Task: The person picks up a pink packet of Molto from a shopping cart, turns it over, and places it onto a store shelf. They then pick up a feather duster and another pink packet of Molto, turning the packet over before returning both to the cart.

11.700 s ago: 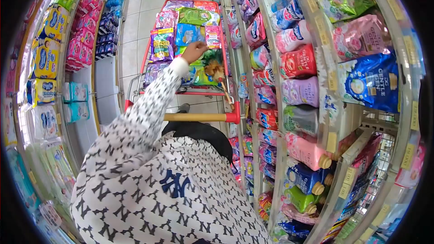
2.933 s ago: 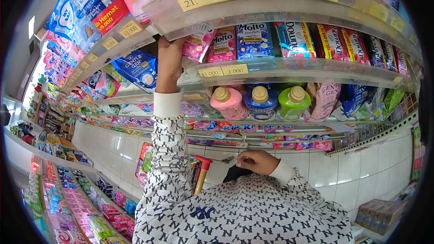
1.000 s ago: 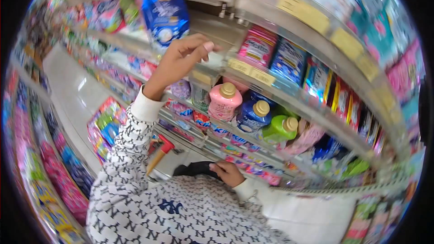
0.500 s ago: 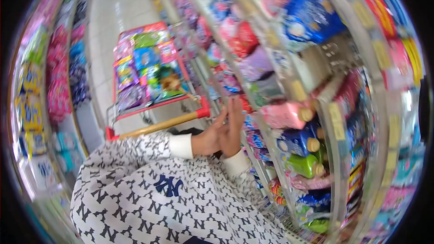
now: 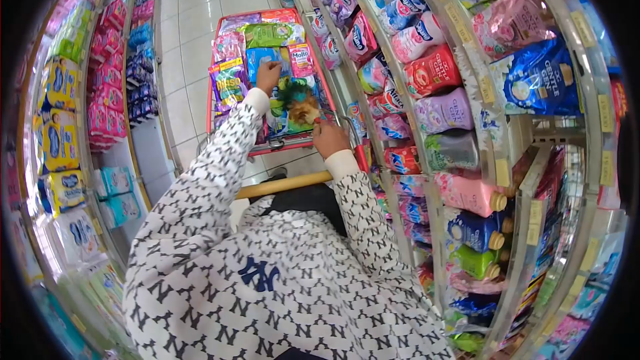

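A shopping cart with a red rim (image 5: 215,97) and a wooden handle (image 5: 283,185) stands in front of me, loaded with bright packets. My left hand (image 5: 269,77) reaches over the load with its fingers curled in, right at a blue packet (image 5: 257,60). A purple Rinso packet (image 5: 229,82) lies left of it, a pink-and-white Molto packet (image 5: 301,60) to its right. My right hand (image 5: 331,139), fingers closed, is at the near right end of the basket; what they hold is hidden. Close to it lies a furry-looking brown and dark green thing (image 5: 301,107). A green packet (image 5: 272,35) lies farther forward.
Shelves line both sides. On the right are detergent and softener packs, including a blue Gentle Gen pouch (image 5: 541,80) and pink bottles (image 5: 470,193). Pink packs (image 5: 107,73) and yellow packs (image 5: 61,137) fill the left shelves. A tiled floor (image 5: 193,20) runs ahead.
My hands were pressed together behind the cart handle; they have parted. The left now extends over the packets, the right to the basket's near end. The view has turned, shifting the cart rightward.
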`<move>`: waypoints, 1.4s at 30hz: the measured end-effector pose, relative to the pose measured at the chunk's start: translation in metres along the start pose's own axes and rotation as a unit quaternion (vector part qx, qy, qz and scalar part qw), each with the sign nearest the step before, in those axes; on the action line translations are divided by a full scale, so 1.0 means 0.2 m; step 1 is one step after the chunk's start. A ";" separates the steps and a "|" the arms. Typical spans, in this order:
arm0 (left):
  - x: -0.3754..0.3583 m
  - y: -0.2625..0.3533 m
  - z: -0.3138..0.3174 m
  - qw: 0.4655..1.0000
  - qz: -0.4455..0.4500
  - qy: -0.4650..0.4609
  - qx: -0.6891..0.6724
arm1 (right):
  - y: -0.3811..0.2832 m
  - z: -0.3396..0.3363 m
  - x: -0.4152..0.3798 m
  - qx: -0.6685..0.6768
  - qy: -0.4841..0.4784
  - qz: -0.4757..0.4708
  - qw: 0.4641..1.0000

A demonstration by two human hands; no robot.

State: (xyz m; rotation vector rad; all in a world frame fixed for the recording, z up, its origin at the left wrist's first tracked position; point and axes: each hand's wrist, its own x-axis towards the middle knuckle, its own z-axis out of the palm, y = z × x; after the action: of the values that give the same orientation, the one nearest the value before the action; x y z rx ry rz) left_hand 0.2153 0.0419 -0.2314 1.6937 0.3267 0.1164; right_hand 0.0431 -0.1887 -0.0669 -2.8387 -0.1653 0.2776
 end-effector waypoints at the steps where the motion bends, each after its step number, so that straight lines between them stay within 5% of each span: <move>1: 0.03 -0.06 0.00 0.997 -0.010 -0.013 0.077 | -0.02 0.00 -0.01 0.024 -0.020 0.037 0.999; 3: 0.16 -0.09 0.04 0.974 -0.018 -0.034 0.225 | -0.02 -0.01 0.02 0.087 -0.069 0.107 0.988; 7: 0.22 0.06 0.17 0.950 -0.047 -0.050 0.303 | 0.06 0.00 -0.06 0.090 0.156 -0.036 0.983; 10: 0.18 0.23 0.24 0.931 -0.079 -0.022 0.354 | 0.05 -0.23 -0.35 0.097 0.163 -0.035 0.981; 16: 0.18 0.22 0.28 0.940 -0.111 -0.004 0.324 | 0.22 -0.29 -0.95 0.333 0.148 0.121 0.923; 19: 0.09 0.23 0.22 0.963 -0.065 0.032 0.259 | 0.35 -0.13 -1.16 0.504 0.194 0.253 0.803; 24: 0.02 0.16 0.06 0.989 0.072 0.082 0.102 | 0.26 -0.07 -1.12 0.567 0.254 0.286 0.729; 25: -0.05 0.26 0.01 0.995 0.045 0.051 0.077 | 0.22 -0.08 -1.08 0.577 0.249 0.285 0.724; 28: -0.12 0.15 -0.17 0.927 0.285 -0.006 0.242 | 0.11 -0.15 -0.94 0.605 0.214 0.254 0.723; 29: -0.20 0.18 -0.19 0.978 0.063 -0.089 -0.176 | 0.09 -0.21 -0.89 0.614 0.198 0.238 0.726; 30: -0.36 0.41 -0.19 0.800 -0.169 -0.152 -0.556 | 0.06 -0.27 -0.85 0.622 0.183 0.222 0.728; 34: -0.73 0.81 -0.21 0.724 -0.172 -0.193 -0.640 | -0.12 -0.45 -0.73 0.590 0.172 0.176 0.769; 38: -0.99 0.88 -0.21 0.661 -0.231 -0.265 -0.663 | -0.30 -0.48 -0.70 0.401 0.124 0.008 0.908; 39: -1.03 0.79 -0.20 0.597 -0.215 -0.310 -0.708 | -0.29 -0.44 -0.65 0.349 0.157 -0.094 0.919; 40: -1.07 0.86 -0.21 0.529 -0.202 -0.358 -0.742 | -0.24 -0.41 -0.63 0.329 0.153 -0.077 0.929; 42: -1.16 1.10 -0.25 0.609 -0.247 -0.275 -0.702 | -0.11 -0.41 -0.58 0.289 0.148 -0.043 0.945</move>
State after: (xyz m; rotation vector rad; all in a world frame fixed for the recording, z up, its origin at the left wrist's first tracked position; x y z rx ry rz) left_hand 0.0133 -0.0021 0.0187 -0.0463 0.1152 -0.4707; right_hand -0.0549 -0.2053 0.0359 -2.2444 -0.1195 -0.1101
